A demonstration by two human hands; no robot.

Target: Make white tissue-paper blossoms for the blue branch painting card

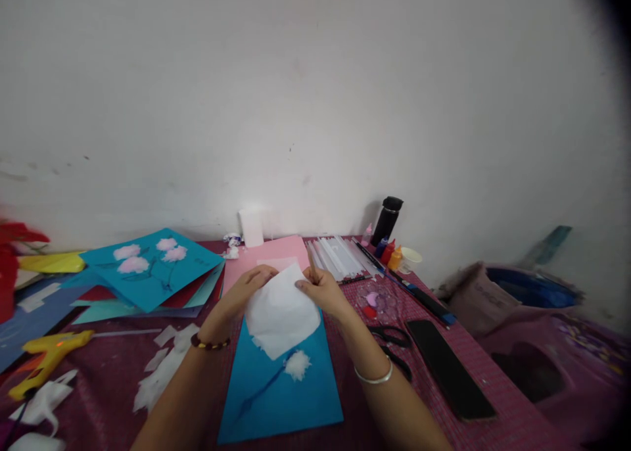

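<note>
A white tissue [282, 313] is held up between my two hands, its lower corner hanging over a blue sheet of card [280, 415]. My left hand [250, 285] grips its upper left edge, the thumb partly hidden. On the right edge, my right hand [323, 289] pinches it with the index finger pointing up. The card carries a fluffy white tissue flower [298, 365] and a dark painted stem [261, 393]. Scissors [392, 338] with black handles lie beside my right wrist.
Left are a yellow glue gun [52, 356], tissue scraps [165, 369] and a blue card with pink flowers [162, 267]. Right are a phone [448, 369], a paint palette [382, 303], paint bottles [388, 251] and a black flask [387, 221]. Glue sticks [340, 255] lie behind my right hand.
</note>
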